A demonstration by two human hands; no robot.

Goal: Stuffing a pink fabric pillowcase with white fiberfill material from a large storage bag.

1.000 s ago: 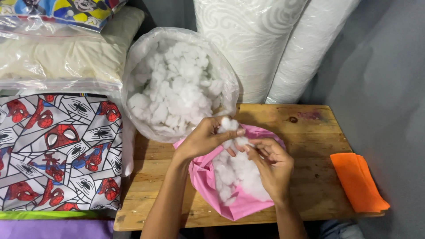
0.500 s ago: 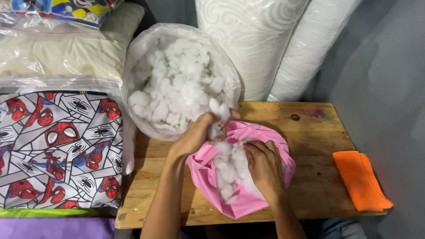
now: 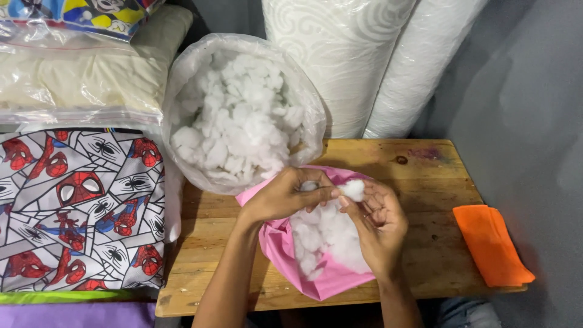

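A pink fabric cover (image 3: 285,252) lies open on the wooden table (image 3: 425,176), partly filled with white fluffy stuffing (image 3: 325,234). My left hand (image 3: 285,195) curls over the cover's upper edge and pinches a clump of stuffing (image 3: 352,189). My right hand (image 3: 379,225) holds the same clump from the other side, its palm resting over the cover's right part. Just behind my hands stands a big clear plastic bag (image 3: 182,79) full of the same white stuffing (image 3: 237,121).
A pillow with a red and black spider print (image 3: 79,206) lies left of the table, under bagged cream pillows (image 3: 73,79). Two white wrapped rolls (image 3: 340,54) lean at the back. A folded orange cloth (image 3: 492,243) sits at the table's right edge. Grey wall to the right.
My left hand came back from the plastic bag's mouth with a clump of stuffing. My right hand lifted off the stuffing in the cover and now meets the left over the pink cover.
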